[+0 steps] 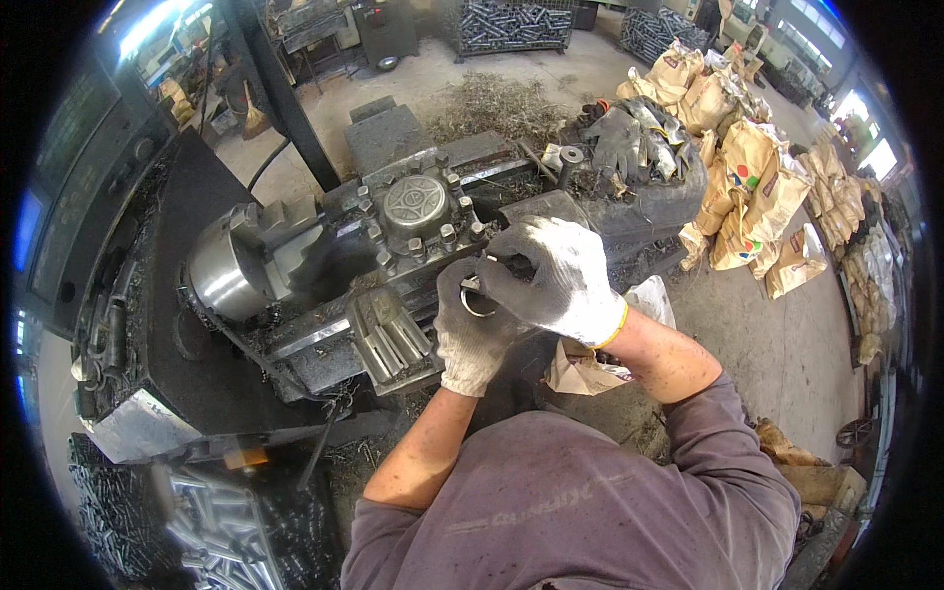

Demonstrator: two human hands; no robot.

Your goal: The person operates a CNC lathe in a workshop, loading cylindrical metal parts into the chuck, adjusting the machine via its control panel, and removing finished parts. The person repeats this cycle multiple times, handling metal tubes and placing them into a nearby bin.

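Note:
Both my hands wear white knit gloves with dark, dirty palms and meet in front of the lathe. My left hand point(477, 336) is closed around a small, shiny, curved metal piece point(478, 312), ring-like or C-shaped; the fingers hide much of it. From the right, my right hand point(560, 273) is pinched at the upper side of the same piece, its fingertips close to the left thumb. Just beyond the hands is the lathe's square tool post point(415, 202), with several clamping bolts around its round cap. To the left sits the steel chuck point(236, 265) with its large jaws.
A ribbed metal block point(386, 337) lies left of my left hand. Dark gloves and rags point(634, 138) lie at the machine's right end. Paper sacks point(757, 187) are piled on the right floor. Metal shavings point(506, 106) lie behind; shiny cylindrical parts point(221, 531) fill the lower left.

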